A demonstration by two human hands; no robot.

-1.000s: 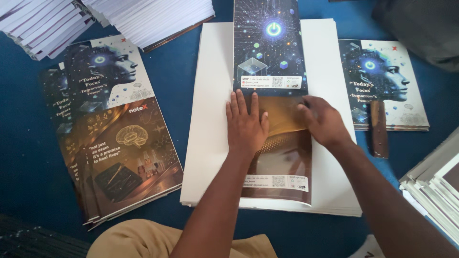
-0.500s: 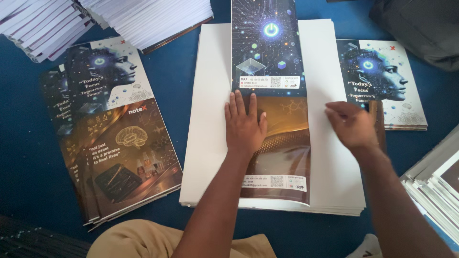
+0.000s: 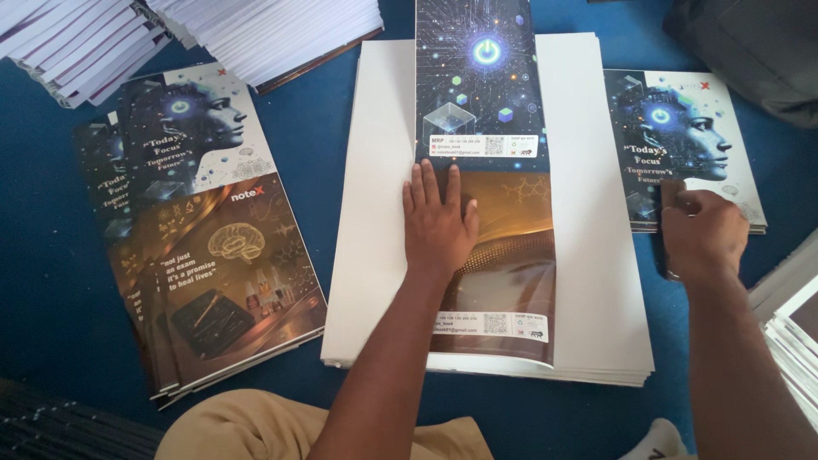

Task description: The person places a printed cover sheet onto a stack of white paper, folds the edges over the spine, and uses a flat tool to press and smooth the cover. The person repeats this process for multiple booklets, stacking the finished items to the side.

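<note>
The left hand lies flat, fingers spread, on the long printed cover sheet so it stays put on the white paper stack. Right of the stack, the right hand curls around a dark block.

Counted: my two hands; one folded cover sheet; one white sheet stack; two printed-cover piles.

A: Left hand?
B: Flat on printed cover sheet, atop white paper stack.
A: Right hand?
B: Gripping dark bar beside cover pile.
</note>
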